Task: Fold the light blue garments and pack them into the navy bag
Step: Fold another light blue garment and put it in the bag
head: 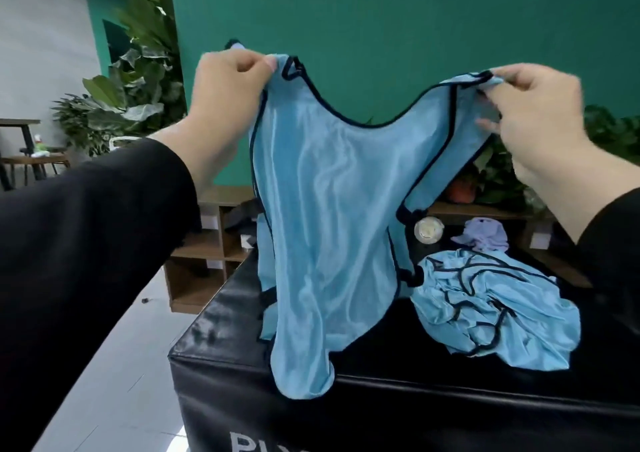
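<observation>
I hold a light blue vest (325,216) with dark trim up in front of me, spread between both hands. My left hand (225,88) pinches its left shoulder strap. My right hand (533,112) pinches the right shoulder strap. The vest's lower edge hangs down onto the black padded box (433,413). A crumpled pile of more light blue garments (495,309) lies on the box to the right, below my right hand. I cannot see a navy bag.
A small lilac cloth (485,237) and a round clear lid (429,231) sit at the box's far side. Wooden shelves (207,243) stand behind the box, with plants (138,81) along a green wall. White floor tiles (131,365) lie to the left.
</observation>
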